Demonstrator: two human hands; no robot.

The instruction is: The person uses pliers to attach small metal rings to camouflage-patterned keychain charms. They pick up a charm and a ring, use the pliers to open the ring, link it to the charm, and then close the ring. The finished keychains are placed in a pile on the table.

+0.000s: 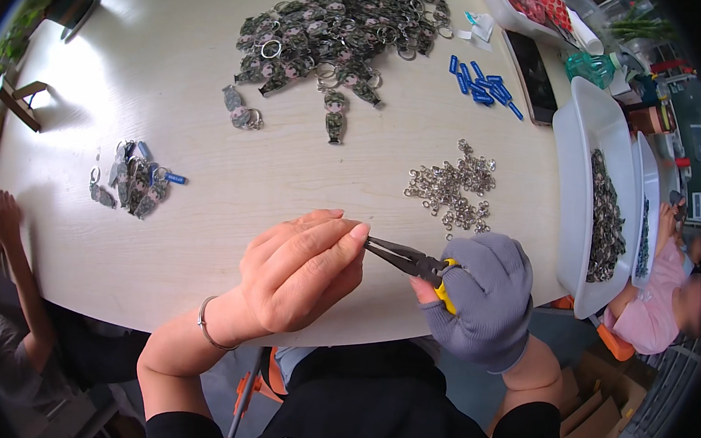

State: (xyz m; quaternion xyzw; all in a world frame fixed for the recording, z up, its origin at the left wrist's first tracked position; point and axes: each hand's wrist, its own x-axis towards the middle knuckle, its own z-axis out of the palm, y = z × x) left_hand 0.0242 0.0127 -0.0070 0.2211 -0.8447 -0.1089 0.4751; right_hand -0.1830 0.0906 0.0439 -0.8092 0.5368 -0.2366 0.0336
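My right hand [484,299], in a grey fingerless glove, grips long-nose pliers [407,259] with yellow handles. Bare, with a bangle at the wrist, my left hand [297,268] pinches at the plier tips; whatever sits between those fingertips is hidden. Beyond the pliers lies a loose heap of small metal rings [456,186]. A large pile of camouflage figure keychains [341,29] covers the far middle of the table, with one keychain [335,119] lying at its near edge. Blue tags [484,85] lie to the right of the pile. A smaller keychain cluster [135,186] rests at the left.
A phone [530,77] lies near a white bin [574,146] holding dark patterned pieces at the right edge. Farther back are a red-filled tray [507,9] and a green bottle [593,69]. A wooden stand [22,103] is at left. Other people sit at both sides.
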